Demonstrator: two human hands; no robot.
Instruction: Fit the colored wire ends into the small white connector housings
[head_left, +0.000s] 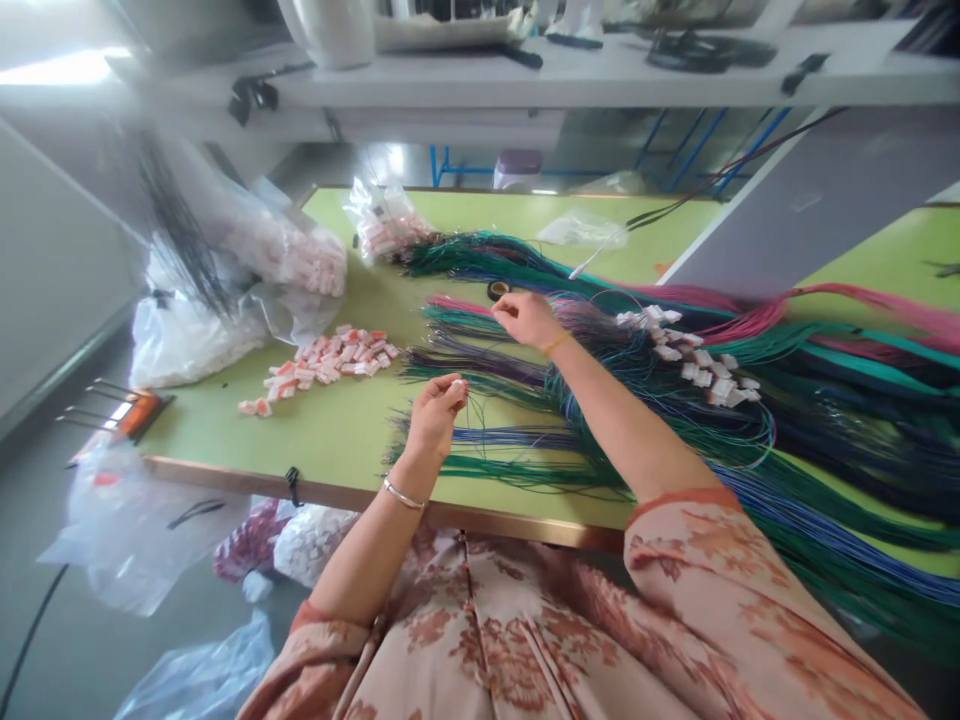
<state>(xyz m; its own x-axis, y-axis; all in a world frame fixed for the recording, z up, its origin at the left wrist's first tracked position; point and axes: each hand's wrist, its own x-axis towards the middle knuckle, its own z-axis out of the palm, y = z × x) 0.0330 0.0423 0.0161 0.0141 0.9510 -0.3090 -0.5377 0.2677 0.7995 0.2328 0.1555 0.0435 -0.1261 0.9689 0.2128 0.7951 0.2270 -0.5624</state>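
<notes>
At the far left, an orange block with thin metal prongs (137, 412) sits at the end of a long light-green tabletop with a brown edge (247, 440). Just beyond it stands a bulging clear plastic bag of white contents (191, 340). To the right of the bag, a loose heap of small white-and-orange plastic connectors (330, 362) lies on the bare green surface.

Next comes the left hand (432, 422), a silver bangle (403, 496) on its wrist. Its thumb and fingers pinch one small white plastic connector (457, 388), held up above the near wires; thin dark wires hang just beside it.

Farther from the body and slightly right, the right hand (529, 320) is raised over a bundle of thin pink wires (457, 305), near a black roll of tape (492, 291). Its thumb and forefinger are pressed together at the tips; whether a wire runs between them, I cannot tell.

Right of both hands, a cluster of white plastic connectors (697, 362) rests on tangled green and dark wires (600, 390). Long blue wires (810, 530) stretch toward the right edge.
</notes>
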